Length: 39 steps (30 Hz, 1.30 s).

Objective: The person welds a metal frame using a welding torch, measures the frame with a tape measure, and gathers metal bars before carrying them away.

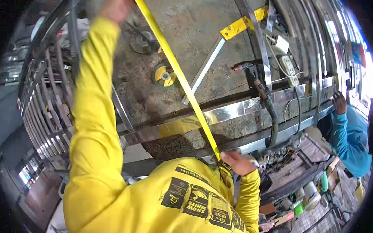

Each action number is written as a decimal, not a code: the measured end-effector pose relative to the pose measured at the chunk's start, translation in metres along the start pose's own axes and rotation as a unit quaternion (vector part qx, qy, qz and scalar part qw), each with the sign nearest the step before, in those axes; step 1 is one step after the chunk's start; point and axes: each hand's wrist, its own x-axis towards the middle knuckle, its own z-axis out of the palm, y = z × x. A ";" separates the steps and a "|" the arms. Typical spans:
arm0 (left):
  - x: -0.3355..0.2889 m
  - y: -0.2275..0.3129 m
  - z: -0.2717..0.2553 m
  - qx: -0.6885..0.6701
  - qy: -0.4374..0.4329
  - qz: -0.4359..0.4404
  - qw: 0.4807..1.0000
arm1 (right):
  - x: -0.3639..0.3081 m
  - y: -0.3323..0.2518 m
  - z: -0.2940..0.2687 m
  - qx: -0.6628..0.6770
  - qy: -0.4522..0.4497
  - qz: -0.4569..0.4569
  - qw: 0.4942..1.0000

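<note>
A yellow tape measure blade (172,58) is pulled out straight, slanting from the far left down to the near middle. My left hand (117,7), blurred and partly cut off by the upper edge, holds the blade's far end. Close to my body, my right hand (238,163) is closed around the tape measure's case (224,167), which is mostly hidden. Below the blade is a worn metal work table (154,105). Beside the blade lie a yellow and black cutting disc (164,76) and a silver metal strip (204,72) meeting a yellow flat piece (243,24).
A welding torch (259,86) with a thick hose and a white power strip (288,70) lie to the right. Shiny metal bars (236,108) cross the table. A barred metal frame (43,107) stands left. At right, a co-worker's blue sleeve (342,134) reaches to a bar.
</note>
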 end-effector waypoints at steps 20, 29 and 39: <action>-0.516 0.303 -0.019 -0.428 0.125 -0.450 0.774 | 0.099 -0.244 0.020 -0.475 0.329 -0.442 0.686; -0.531 0.243 -0.040 -0.176 0.257 -0.467 0.828 | 0.114 -0.196 0.093 -0.407 0.368 -0.546 0.633; -0.326 -0.074 -0.045 0.057 0.265 -0.375 0.887 | 0.058 -0.046 0.133 -0.278 0.415 -0.536 0.680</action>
